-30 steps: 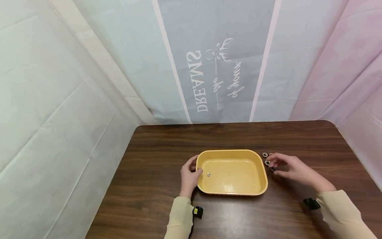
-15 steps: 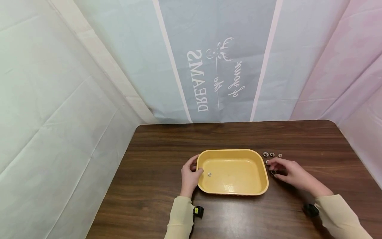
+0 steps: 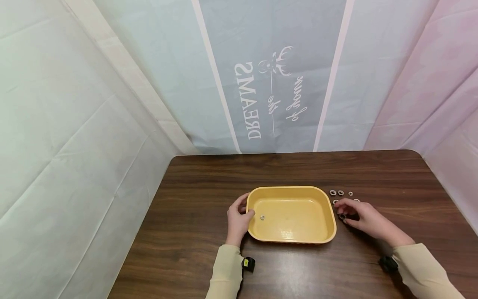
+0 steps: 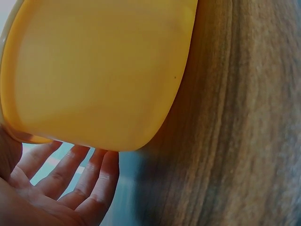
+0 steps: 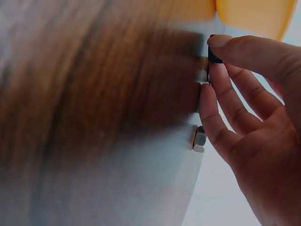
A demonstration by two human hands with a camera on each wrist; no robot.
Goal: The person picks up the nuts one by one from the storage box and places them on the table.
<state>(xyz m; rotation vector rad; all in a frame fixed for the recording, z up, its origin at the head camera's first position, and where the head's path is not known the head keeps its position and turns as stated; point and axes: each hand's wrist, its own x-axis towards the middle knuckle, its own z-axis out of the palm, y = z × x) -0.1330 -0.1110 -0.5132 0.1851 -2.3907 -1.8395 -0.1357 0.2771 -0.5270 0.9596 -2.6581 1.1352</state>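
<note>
My left hand (image 3: 237,222) grips the left end of a yellow rectangular tray (image 3: 295,216), thumb over the rim and fingers against the outside wall. A small silver nut (image 3: 262,217) lies inside, near that thumb. To the tray's right, my right hand (image 3: 367,218) pinches a dark nut (image 3: 342,216) at the tabletop; in the right wrist view its thumb covers part of this dark nut (image 5: 214,56). By the fingertips sits a partly hidden silver nut (image 3: 335,202). Another pale ring-shaped piece (image 3: 357,200) peeks out behind the knuckles.
Beyond the right hand, a large nut (image 3: 332,192), a middle-sized nut (image 3: 340,192) and a small nut (image 3: 350,193) lie in a row on the brown wooden table (image 3: 209,178). A printed curtain (image 3: 284,137) hangs along the table's back edge.
The right hand has shifted slightly toward the person, and the dark nut has come along a little. Nuts behind the hand have come into view. The left hand and tray stay put.
</note>
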